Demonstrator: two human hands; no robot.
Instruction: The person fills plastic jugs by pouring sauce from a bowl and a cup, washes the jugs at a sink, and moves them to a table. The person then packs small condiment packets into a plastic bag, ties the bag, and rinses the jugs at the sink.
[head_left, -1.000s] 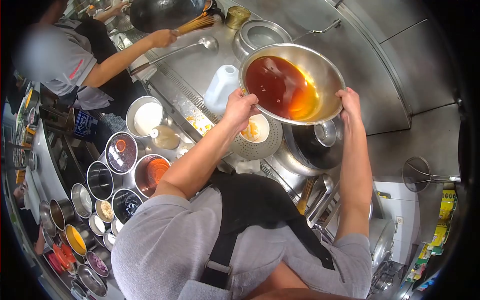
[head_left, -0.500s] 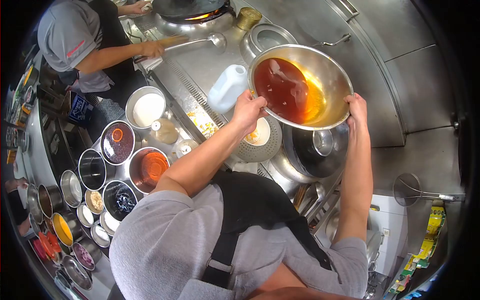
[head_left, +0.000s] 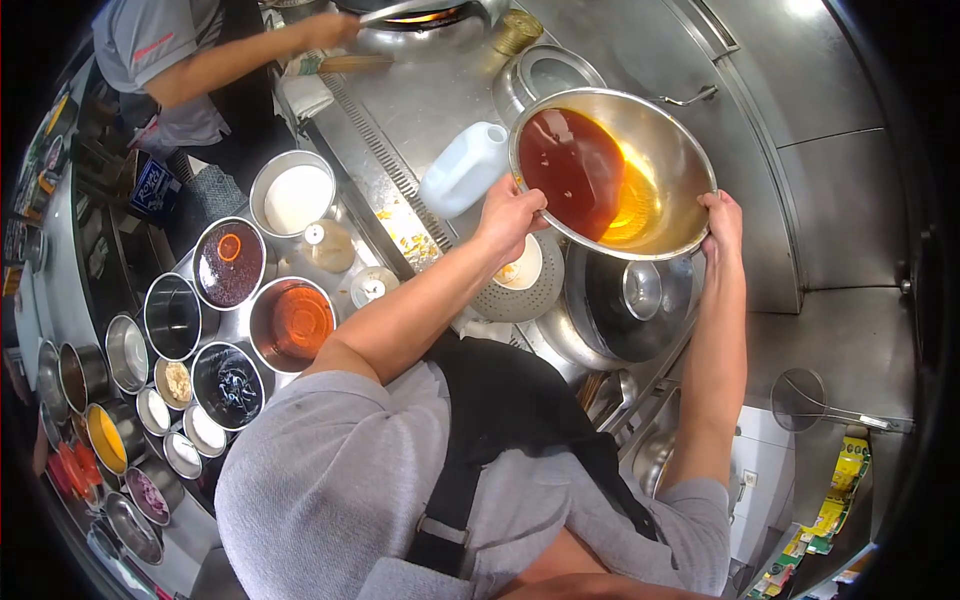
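Note:
A wide steel mixing bowl (head_left: 675,165) is held up over the stove counter, tilted down to the left. Dark red-brown liquid (head_left: 568,172) pools at its left side and turns amber toward the right. My left hand (head_left: 512,217) grips the near left rim, and my right hand (head_left: 722,218) pinches the right rim. Beside the bowl, to its left, a pale plastic jug (head_left: 463,170) leans over the counter. Partly hidden below it are a perforated steel disc (head_left: 522,302) with a white bowl (head_left: 524,268) on it, and a black wok (head_left: 600,310) holding a small metal bowl (head_left: 643,289).
A co-worker's hand (head_left: 332,31) holds a long handle near a lit burner (head_left: 425,17). Several steel pots, including one of orange-red sauce (head_left: 303,325) and one of white contents (head_left: 297,199), crowd the left. A mesh strainer (head_left: 800,399) is at right. A lidded pot (head_left: 562,75) stands behind the bowl.
The bowl and both my hands have shifted slightly right in view, still gripping; the liquid has spread a little. The co-worker's hand and ladle have moved up toward the burner.

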